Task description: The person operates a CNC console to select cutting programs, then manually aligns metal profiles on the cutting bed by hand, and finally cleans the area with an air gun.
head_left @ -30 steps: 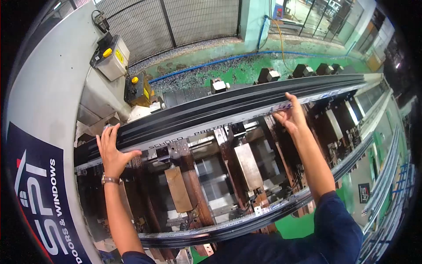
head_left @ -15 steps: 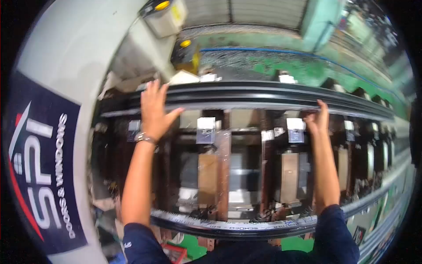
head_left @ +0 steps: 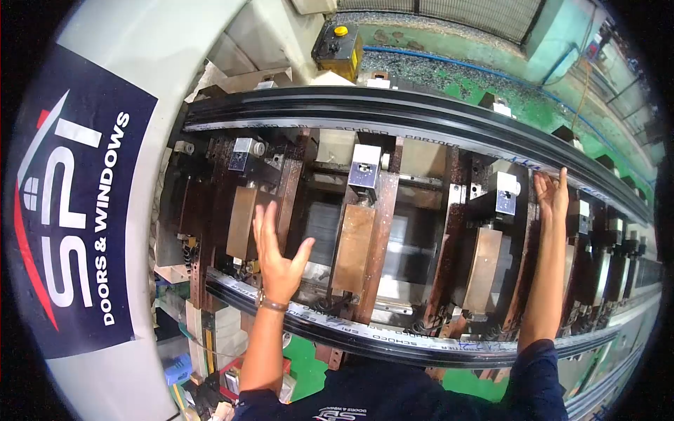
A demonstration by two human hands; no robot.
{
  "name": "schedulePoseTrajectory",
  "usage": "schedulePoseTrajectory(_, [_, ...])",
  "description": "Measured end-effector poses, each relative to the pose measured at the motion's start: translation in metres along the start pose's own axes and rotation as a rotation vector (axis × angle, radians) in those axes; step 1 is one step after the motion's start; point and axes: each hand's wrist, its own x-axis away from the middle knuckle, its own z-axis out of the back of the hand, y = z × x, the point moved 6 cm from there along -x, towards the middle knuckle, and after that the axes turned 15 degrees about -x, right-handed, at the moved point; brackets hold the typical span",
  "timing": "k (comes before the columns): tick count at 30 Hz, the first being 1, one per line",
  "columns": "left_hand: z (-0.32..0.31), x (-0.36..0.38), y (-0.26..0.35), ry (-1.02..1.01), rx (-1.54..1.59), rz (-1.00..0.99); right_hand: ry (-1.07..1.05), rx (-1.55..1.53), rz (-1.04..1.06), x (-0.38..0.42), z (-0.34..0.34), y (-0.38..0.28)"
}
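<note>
A long black window profile point(head_left: 393, 112) with a printed white protective film lies across the far side of the machine bed. My right hand point(head_left: 552, 196) is at its near edge, fingers extended upward and touching or almost touching the film. Over the middle of the bed, my left hand point(head_left: 279, 266) is raised with fingers and thumb spread, holding nothing. A second film-covered profile point(head_left: 414, 345) runs along the near side, just in front of my body. Between the two profiles are metal clamp blocks point(head_left: 365, 165) and brown crossbars point(head_left: 382, 231).
To the left stands a white machine housing with a dark SPI sign point(head_left: 84, 203). A yellow-capped canister point(head_left: 338, 52) is behind the far profile. A blue hose point(head_left: 421, 57) runs along the back floor. Boxes and small items point(head_left: 235, 375) lie at lower left.
My left hand has come off the far profile and moved back toward me, fingers spread. My right hand remains at that profile's near edge. The camera view has shifted.
</note>
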Motion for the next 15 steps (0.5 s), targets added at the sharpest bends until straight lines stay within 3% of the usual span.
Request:
schedulePoseTrajectory(4, [0.0, 0.031, -0.039, 0.07, 0.189, 0.206, -0.004, -0.044, 0.009, 0.012, -0.021, 0.019])
schedulePoseTrajectory(15, [0.027, 0.077, -0.055, 0.099, 0.116, 0.279, 0.011, -0.036, 0.007, 0.024, -0.05, 0.053])
